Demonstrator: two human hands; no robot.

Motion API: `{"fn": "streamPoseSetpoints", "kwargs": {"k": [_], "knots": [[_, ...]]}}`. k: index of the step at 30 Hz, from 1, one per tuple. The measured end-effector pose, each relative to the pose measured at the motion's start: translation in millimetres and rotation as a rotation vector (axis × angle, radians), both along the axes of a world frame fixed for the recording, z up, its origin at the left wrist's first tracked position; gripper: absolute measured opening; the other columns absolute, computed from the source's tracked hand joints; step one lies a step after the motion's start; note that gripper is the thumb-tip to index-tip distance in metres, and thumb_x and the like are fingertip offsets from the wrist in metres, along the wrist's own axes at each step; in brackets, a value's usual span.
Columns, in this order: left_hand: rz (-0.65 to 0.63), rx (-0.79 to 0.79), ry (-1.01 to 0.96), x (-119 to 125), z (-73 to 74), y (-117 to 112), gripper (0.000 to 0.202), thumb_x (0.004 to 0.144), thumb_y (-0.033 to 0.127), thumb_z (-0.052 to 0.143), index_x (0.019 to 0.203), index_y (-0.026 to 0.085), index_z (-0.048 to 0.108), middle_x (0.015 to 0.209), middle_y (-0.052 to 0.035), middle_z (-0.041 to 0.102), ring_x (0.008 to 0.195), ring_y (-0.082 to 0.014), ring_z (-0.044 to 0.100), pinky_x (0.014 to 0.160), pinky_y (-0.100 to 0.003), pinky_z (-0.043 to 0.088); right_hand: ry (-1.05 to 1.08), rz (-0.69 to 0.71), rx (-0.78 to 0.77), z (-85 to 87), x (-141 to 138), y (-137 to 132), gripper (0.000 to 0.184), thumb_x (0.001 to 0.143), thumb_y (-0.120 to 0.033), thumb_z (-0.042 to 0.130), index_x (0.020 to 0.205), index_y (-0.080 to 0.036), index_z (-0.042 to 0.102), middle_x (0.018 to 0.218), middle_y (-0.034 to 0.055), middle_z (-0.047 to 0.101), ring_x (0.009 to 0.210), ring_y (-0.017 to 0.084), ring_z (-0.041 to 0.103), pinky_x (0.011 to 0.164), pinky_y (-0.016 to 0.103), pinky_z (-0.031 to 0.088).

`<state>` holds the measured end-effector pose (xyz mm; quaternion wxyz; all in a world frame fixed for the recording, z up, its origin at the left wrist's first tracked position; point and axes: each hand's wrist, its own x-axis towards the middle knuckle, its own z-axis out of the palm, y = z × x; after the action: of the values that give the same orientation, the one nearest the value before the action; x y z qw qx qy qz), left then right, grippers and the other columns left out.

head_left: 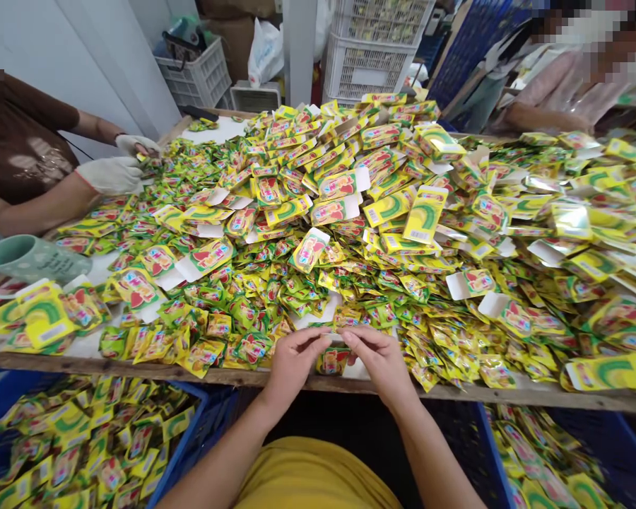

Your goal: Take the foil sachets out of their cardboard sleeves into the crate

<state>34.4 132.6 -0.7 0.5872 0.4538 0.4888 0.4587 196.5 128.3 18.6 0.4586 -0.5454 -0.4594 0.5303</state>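
Observation:
At the table's front edge, my left hand [295, 359] and my right hand [377, 359] meet over a small yellow-green candy box [332, 360]. Thumbs and index fingers pinch its upper end from both sides, around a pale flap. Fingers hide part of the box. Small candy packets [254, 346] in green and yellow foil lie to the left of my hands, and yellow packets [456, 353] lie to the right. Beyond my hands, a heap of flat candy boxes [344, 184] rises, many with white flaps standing open.
A co-worker's gloved hands [111, 174] are among packets at the left. A green mug [37, 258] stands at the table's left edge. Blue crates [191, 424] of filled packs sit below the wooden table edge [233, 378]. White crates [371, 67] stack behind. Another person is at the right.

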Motion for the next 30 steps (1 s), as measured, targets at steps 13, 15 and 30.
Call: {"fn": "streamPoseSetpoints", "kwargs": {"k": [13, 15, 30], "knots": [[-0.047, 0.271, 0.154, -0.9, -2.7, 7.9, 0.012, 0.081, 0.025, 0.065, 0.087, 0.017, 0.072, 0.083, -0.0055, 0.072, 0.078, -0.0168, 0.065, 0.073, -0.027, 0.051, 0.041, -0.039, 0.000, -6.7, 0.3, 0.5, 0.015, 0.066, -0.033, 0.078, 0.072, -0.021, 0.072, 0.067, -0.0002, 0.063, 0.055, 0.012, 0.056, 0.051, 0.026, 0.051], [-0.057, 0.389, 0.189, -2.0, -2.7, 8.4, 0.009, 0.081, 0.022, 0.066, 0.085, 0.018, 0.073, 0.085, -0.0063, 0.072, 0.081, -0.0173, 0.066, 0.077, -0.028, 0.051, -0.022, -0.001, 0.077, -7.5, 3.2, 1.3, 0.012, 0.070, -0.033, 0.076, 0.072, -0.021, 0.073, 0.072, 0.0016, 0.065, 0.062, 0.014, 0.059, 0.056, 0.027, 0.051], [-0.212, 0.480, 0.268, -10.5, -8.6, -6.6, 0.024, 0.088, 0.020, 0.057, 0.108, 0.022, 0.069, 0.101, -0.0080, 0.069, 0.096, -0.0182, 0.062, 0.088, -0.030, 0.048, -0.623, -0.219, 0.411, -20.8, 27.6, -7.9, 0.015, 0.087, -0.032, 0.058, 0.089, -0.021, 0.067, 0.093, 0.0078, 0.063, 0.083, 0.022, 0.059, 0.076, 0.037, 0.048]]}}
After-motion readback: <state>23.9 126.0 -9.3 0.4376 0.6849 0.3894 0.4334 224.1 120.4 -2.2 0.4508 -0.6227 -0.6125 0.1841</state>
